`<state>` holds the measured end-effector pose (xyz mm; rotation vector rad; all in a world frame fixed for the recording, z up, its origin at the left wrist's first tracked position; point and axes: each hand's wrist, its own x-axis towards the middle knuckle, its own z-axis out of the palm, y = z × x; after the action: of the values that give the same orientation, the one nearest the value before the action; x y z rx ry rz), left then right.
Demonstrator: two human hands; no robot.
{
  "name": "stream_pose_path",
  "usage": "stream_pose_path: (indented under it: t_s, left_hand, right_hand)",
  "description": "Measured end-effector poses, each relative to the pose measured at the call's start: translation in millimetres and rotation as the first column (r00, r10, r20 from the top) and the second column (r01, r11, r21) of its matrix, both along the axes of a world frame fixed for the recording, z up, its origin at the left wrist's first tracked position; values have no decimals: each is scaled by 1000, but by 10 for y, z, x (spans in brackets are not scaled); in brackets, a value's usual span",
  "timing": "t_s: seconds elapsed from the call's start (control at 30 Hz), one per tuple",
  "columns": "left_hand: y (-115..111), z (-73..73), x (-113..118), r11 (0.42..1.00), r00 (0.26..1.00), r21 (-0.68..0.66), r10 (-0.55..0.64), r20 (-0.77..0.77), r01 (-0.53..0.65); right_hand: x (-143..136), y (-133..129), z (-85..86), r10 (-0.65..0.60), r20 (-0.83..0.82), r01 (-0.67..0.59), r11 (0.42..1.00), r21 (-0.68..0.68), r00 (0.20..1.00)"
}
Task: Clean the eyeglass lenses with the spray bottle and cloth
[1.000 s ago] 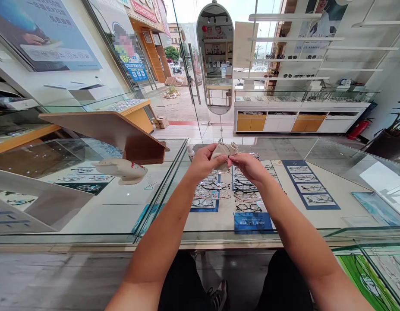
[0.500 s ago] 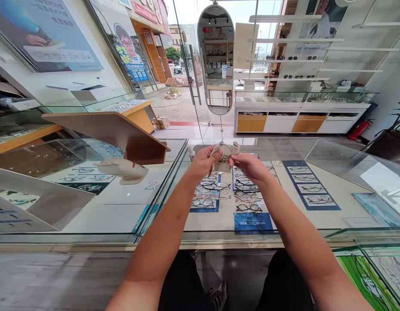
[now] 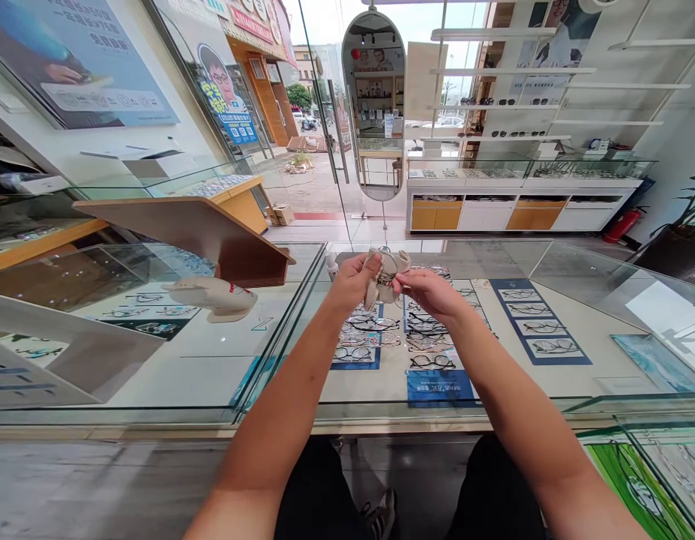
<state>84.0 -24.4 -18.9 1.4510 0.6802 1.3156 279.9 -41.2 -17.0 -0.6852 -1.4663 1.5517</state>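
Above the glass counter, my left hand (image 3: pixel 352 283) is closed around one side of a crumpled beige cloth (image 3: pixel 384 291), thumb on top. My right hand (image 3: pixel 429 291) pinches the other side with thumb and forefinger. Within the folds, between my fingertips, sits a small shiny item (image 3: pixel 387 279) with a rounded outline and dark metallic parts; its kind is too small to make out. Below my hands, several eyeglasses (image 3: pixel 431 362) lie in rows under the glass. A white bottle (image 3: pixel 332 264) stands just behind my left hand.
An oval mirror (image 3: pixel 373 105) stands beyond the counter. To the left are a brown wooden stand (image 3: pixel 184 225) and a beige rest-like object (image 3: pixel 215 298). A blue display strip (image 3: pixel 541 322) with eyeglasses lies at right. The counter's front edge (image 3: pixel 414 427) runs before my knees.
The cloth has been shifted and refolded between my fingers, and more of the shiny item shows. My right fingertips have moved slightly left and down. My left hand has barely moved.
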Motion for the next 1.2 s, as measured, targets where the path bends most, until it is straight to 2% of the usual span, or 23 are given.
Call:
stream_pose_path:
  t_s: [0.1, 0.2, 0.3, 0.53, 0.63, 0.8, 0.87, 1.0, 1.1, 1.2]
  left_hand:
    - [20, 51, -93, 993, 993, -41, -112, -44, 111]
    - [-2, 98, -105, 988, 986, -49, -150, -70, 147]
    - [-38, 94, -26, 995, 995, -49, -90, -41, 88]
    - [-58, -10, 121, 997, 997, 24, 66, 32, -67]
    - [-18, -29, 81, 994, 994, 22, 106, 21, -107]
    - [30, 10, -24, 995, 996, -42, -90, -1, 90]
    - [19, 26, -27, 993, 994, -52, -107, -6, 107]
    - [-25, 18, 38, 999, 1000, -37, -3, -7, 2]
    - [-50, -2, 88, 999, 999, -10, 43, 14, -42]
    - [-40, -27, 103, 996, 996, 7, 85, 31, -85]
  right_hand:
    - [41, 15, 9, -3, -13, 1, 997, -80, 1000]
    - [52, 23, 2, 0, -30, -3, 994, -105, 1000]
    - [26, 23, -21, 10, -32, -13, 996, -93, 999]
    - [-40, -8, -25, 59, 2, -59, 998, 30, 998]
    - [-8, -8, 3, 26, -11, -26, 1000, -11, 1000]
    - [53, 24, 10, -13, -46, 8, 994, -112, 999]
    - [46, 33, -6, -14, -60, 6, 992, -123, 998]
    - [-4, 29, -37, 12, -47, -16, 996, -92, 999]
    - [-49, 11, -54, 59, -17, -59, 998, 1, 998]
    - [-77, -7, -67, 44, 8, -45, 997, 70, 999]
